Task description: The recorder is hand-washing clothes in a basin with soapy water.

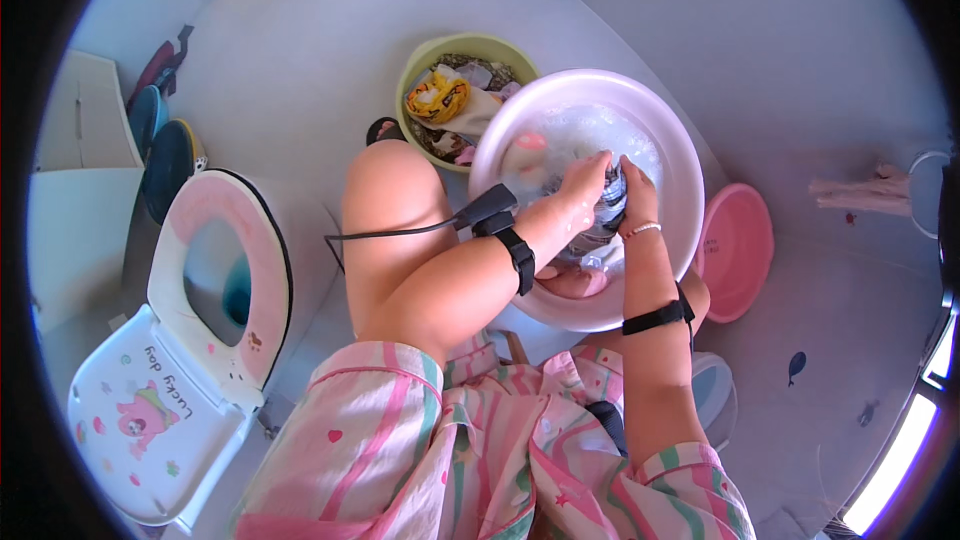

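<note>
A large pale pink plastic basin holds sudsy water and wet clothes before me. Over its middle, my left hand and my right hand grip a dark plaid wet cloth from either side, fingertips close together at its top. The cloth's lower end hangs down towards the water. A pink cloth lies in the suds near the basin's near edge, and a whitish cloth with a pink patch shows at the left. A beaded bracelet circles my right wrist.
A green basin of mixed clothes, one yellow-patterned, stands at the far left of the pink basin. A smaller pink basin leans by the right wall. At left is a toilet with a padded seat. A black cable crosses my left knee.
</note>
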{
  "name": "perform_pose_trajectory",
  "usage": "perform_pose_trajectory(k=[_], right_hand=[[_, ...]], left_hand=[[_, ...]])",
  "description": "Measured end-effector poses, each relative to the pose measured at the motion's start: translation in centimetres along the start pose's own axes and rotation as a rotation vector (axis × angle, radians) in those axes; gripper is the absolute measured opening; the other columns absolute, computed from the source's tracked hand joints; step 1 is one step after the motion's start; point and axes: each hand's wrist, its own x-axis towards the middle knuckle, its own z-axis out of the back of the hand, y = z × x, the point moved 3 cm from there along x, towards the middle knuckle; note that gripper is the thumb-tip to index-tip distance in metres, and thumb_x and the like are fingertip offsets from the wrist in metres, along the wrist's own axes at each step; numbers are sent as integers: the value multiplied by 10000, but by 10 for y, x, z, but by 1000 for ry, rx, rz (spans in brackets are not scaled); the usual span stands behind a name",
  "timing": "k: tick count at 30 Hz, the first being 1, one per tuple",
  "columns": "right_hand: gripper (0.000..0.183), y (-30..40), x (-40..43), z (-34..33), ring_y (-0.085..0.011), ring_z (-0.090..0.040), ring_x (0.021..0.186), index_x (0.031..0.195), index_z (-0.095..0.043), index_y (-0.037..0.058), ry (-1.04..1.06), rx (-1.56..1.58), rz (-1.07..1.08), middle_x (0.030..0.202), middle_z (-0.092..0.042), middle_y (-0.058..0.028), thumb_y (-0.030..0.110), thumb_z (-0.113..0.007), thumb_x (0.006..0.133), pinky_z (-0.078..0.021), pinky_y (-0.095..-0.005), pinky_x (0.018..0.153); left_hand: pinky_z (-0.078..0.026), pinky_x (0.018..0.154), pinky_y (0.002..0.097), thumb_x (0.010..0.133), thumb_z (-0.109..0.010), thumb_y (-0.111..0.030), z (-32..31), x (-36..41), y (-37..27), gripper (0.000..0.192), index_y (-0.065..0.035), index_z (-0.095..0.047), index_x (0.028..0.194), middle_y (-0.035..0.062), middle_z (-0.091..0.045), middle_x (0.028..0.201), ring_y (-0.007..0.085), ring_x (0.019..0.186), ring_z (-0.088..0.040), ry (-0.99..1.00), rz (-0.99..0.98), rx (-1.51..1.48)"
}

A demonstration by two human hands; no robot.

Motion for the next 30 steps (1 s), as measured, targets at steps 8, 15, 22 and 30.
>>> perform_pose_trajectory(k=[8,15,22,30], right_hand=[[781,-2,-4,5,-482,-554,1020,1454,-305,118,-50,-997,843,1366,-342,-320,85,-688,775,-442,-428,976],[702,-31,26,-17,-479,-555,1088,1377,-401,77,174,-1222,272,1184,-545,-335,214,-696,755,-465,-472,937],[431,-45,48,4,-353,-642,967,1074,-610,-65,-39,-780,135,1037,-653,-256,210,-689,752,-508,-389,831],[394,44,-104,-28,-213,-580,946,1202,-617,36,385,-569,488,1002,-619,-94,-33,-590,815,-441,-296,887]], left_hand=[[-333,1028,340,871,-556,-151,11,21,-23,514,12,-406,1335,164,-430,1324,243,1220,-414,-172,-383,98],[-319,1065,376,794,-578,-92,19,26,-7,745,25,-239,1447,204,-351,1404,307,1304,-358,-210,-361,738],[-369,1013,406,840,-580,-107,13,21,-9,644,-32,-265,1397,169,-424,1324,297,1203,-448,-147,-164,414],[-514,834,414,873,-657,-224,22,27,-29,645,-60,-281,1371,169,-497,1212,273,1036,-567,64,-139,65]])
